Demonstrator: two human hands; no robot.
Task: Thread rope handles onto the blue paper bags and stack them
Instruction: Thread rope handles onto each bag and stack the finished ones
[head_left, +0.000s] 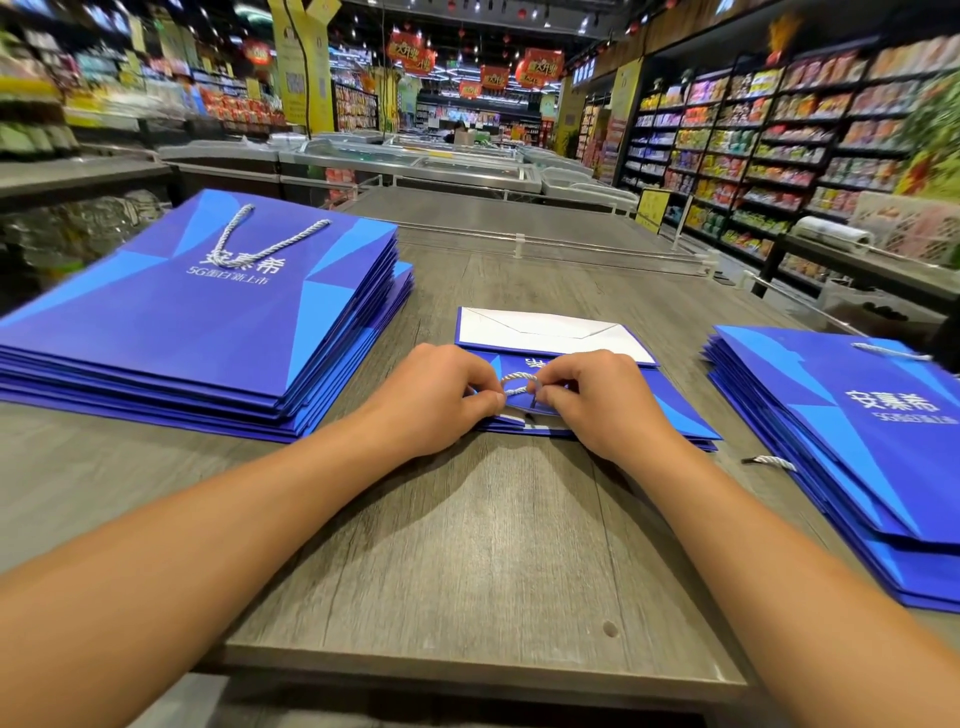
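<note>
Both hands at centre frame, working on the flat bag (670, 400) lying on the grey wood table (467, 545). My left hand (441, 397) has its fingers curled, thumb and forefinger pinching the near end of the rope handle (517, 383). My right hand (597, 400) is also curled, fingertips pinching the same rope from the other side. The rope forms a small loop directly between the two grips, sitting just above the bag's near top edge. Both hands rest on the bag; the knuckles cover most of its print.

The bag's far end shows a white folded base panel (550, 332), pointing up-frame, away from me. More blue layers show under its right edge; can't tell how many bags lie there.

Left of frame: tall stack of bags (182, 332), top one with a white rope handle (265, 239) already through, lying in a V. Near my left hand, not touching.

Right of frame: second stack (857, 441), fanned, running off the frame edge. One loose rope end (771, 461) pokes out at its near left side, another rope piece (891, 352) lies at its far edge. Well apart from my right hand.

Upper frame: store shelves (779, 130) and chest freezers (441, 166), blurred.
</note>
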